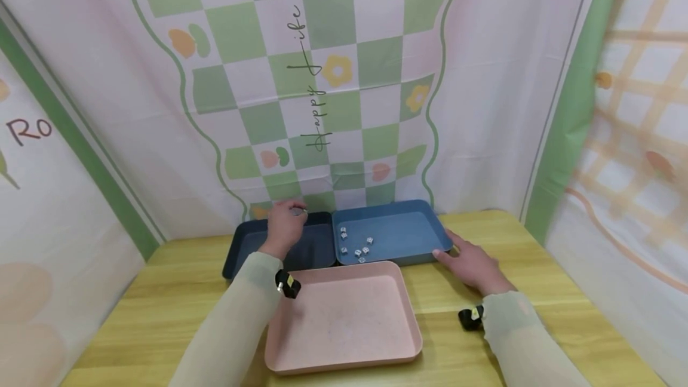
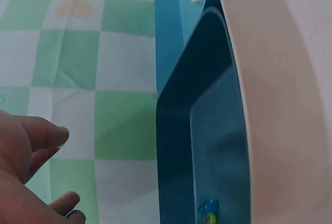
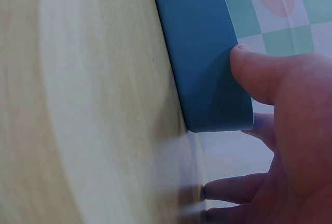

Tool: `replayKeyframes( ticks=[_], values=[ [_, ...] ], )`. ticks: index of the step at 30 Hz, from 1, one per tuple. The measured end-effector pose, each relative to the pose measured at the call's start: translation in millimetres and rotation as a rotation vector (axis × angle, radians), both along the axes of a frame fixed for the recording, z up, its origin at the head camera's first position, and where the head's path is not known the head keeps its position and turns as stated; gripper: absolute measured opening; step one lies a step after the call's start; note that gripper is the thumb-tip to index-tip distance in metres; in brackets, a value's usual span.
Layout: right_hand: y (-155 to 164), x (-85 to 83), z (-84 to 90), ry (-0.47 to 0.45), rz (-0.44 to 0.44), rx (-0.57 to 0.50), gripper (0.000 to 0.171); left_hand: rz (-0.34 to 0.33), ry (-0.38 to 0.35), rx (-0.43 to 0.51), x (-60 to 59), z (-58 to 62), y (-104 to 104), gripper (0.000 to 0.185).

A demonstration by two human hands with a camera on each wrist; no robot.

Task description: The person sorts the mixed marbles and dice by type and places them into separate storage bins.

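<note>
- A pink tray (image 1: 344, 321) sits nearest me on my wooden table (image 1: 537, 255).
- Checked cloth (image 1: 333, 76) hangs behind, with patterned panels at both sides.

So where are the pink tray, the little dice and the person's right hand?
pink tray (image 1: 344, 321), head view, bare middle of its floor.
dice (image 1: 357, 245), head view, centre of the cluster in the lighter blue tray.
right hand (image 1: 473, 264), head view, back of the hand.

Left hand (image 1: 285, 224) above dark tray (image 1: 317, 251); right hand (image 1: 473, 264) touches blue tray (image 1: 403, 229) holding dice (image 1: 356, 243).
</note>
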State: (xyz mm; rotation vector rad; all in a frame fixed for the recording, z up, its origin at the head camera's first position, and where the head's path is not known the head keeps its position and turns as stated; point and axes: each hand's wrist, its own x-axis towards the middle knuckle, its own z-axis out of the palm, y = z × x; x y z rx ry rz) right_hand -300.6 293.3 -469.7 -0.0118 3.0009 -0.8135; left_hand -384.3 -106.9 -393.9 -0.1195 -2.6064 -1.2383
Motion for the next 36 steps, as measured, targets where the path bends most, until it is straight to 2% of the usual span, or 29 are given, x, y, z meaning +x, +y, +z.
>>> replayKeyframes(
  ticks=[3,8,15,19,25,31,36],
  values=[
    [0.2,-0.2,-0.2,0.001,0.001,0.001,0.089,0.025,-0.005,-0.020,-3.0,0.3,-5.7,0.021],
    [0.3,-0.3,-0.2,-0.003,-0.001,-0.003,0.089,0.029,0.013,-0.046,-5.4,-4.8,-11.1,0.023],
    [-0.1,0.4,0.5,-0.002,-0.002,0.003,0.089,0.052,-0.020,-0.031,-6.7,-14.7,-14.6,0.021],
    [-0.5,0.7,1.0,0.000,-0.001,0.002,0.090,0.069,-0.030,-0.058,-7.3,-18.4,-17.9,0.024],
    [-0.9,0.8,0.9,-0.002,-0.004,-0.001,0.089,0.168,-0.019,-0.161,-5.3,-18.6,-24.5,0.042],
    [0.1,0.0,0.5,0.012,0.006,-0.012,0.089,0.250,-0.098,-0.045,-2.1,-15.2,-29.6,0.046],
    [1.4,-1.4,-0.7,0.007,0.005,-0.009,0.089,0.263,-0.141,-0.002,-0.1,-14.7,-31.6,0.047]
  ],
)
